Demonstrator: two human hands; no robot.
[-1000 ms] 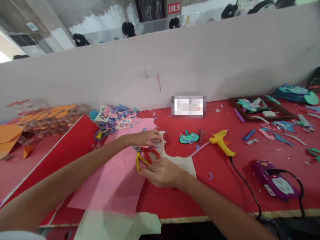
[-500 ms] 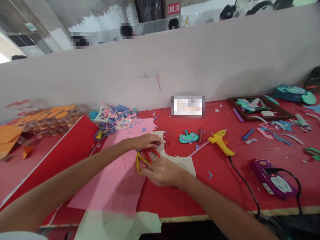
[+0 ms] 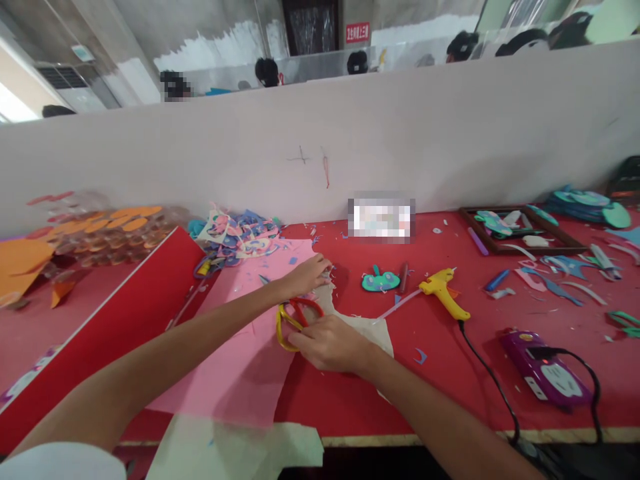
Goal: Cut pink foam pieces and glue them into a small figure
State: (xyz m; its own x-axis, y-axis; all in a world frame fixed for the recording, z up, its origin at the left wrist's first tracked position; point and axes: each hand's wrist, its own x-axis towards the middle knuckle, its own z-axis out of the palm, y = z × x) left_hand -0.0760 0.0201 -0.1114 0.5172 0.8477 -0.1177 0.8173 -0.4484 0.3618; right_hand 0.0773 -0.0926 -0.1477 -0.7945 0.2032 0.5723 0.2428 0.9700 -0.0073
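Observation:
My right hand (image 3: 333,341) is closed around the handles of a pair of scissors (image 3: 285,328), one loop yellow and one red. The scissors lie low over a pink sheet (image 3: 235,360), their blades mostly covered by my left forearm. Just beyond them, my left hand (image 3: 316,273) rests at the sheet's right edge with bent fingers drawn together; whatever is between the fingertips is too small to make out. Off-white backing paper (image 3: 367,327) with a curved, cut edge shows beneath my hands. A green eye-mask-shaped piece (image 3: 380,280) lies to their right.
A yellow glue gun (image 3: 445,293) with its glue stick is cabled near a purple power box (image 3: 547,370). Coloured scraps (image 3: 245,237) are heaped at the back left, beside a tilted red board (image 3: 145,307). A brown frame (image 3: 565,248) holds small parts. A pale partition (image 3: 225,153) borders the table.
My left hand has moved slightly up and away from the scissors handles, to the paper's edge. My right hand keeps hold of the scissors. The camera view has shifted slightly.

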